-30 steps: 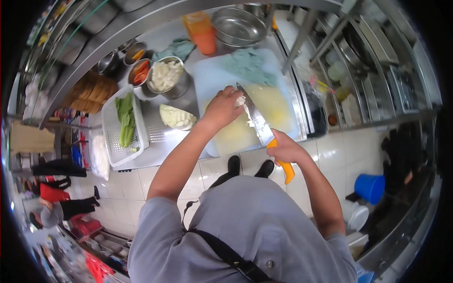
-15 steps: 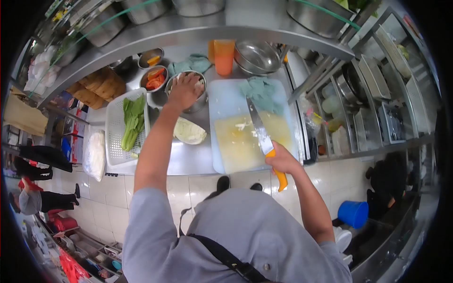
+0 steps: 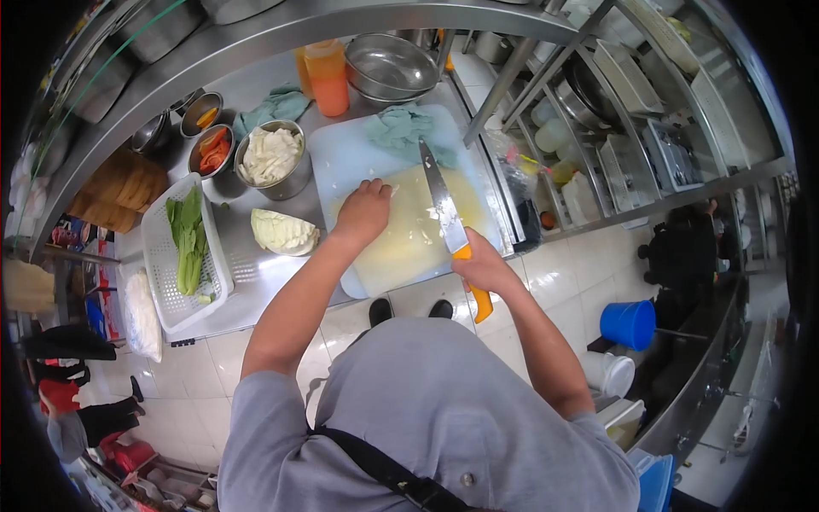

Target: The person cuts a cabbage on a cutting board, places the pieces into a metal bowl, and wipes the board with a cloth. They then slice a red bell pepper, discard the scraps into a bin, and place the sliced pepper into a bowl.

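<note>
My right hand (image 3: 485,263) grips a kitchen knife (image 3: 440,194) by its orange handle. Its wide blade points away from me above the cutting board (image 3: 341,152), with small pale scraps stuck to it. At the board's left part is my left hand (image 3: 365,212), palm down with its fingers curled in; what they hold, if anything, is hidden. Small bits of cabbage lie around these fingers and on the yellowed area of the board. A cut cabbage wedge (image 3: 283,232) rests on the steel counter to the left. Behind it, a metal pot (image 3: 292,181) is heaped with chopped cabbage (image 3: 271,155).
A green cloth (image 3: 399,128) lies on the board's far end. Beyond stand steel bowls (image 3: 391,68) and an orange squeeze bottle (image 3: 328,81). Leafy greens (image 3: 186,235) fill part of a white basket (image 3: 153,247) at left. An overhead shelf edge (image 3: 281,38) crosses the back.
My left hand has left the pot and come down onto the cutting board, leaving the cabbage in the pot exposed. My right hand still holds the knife. The view has turned toward the right.
</note>
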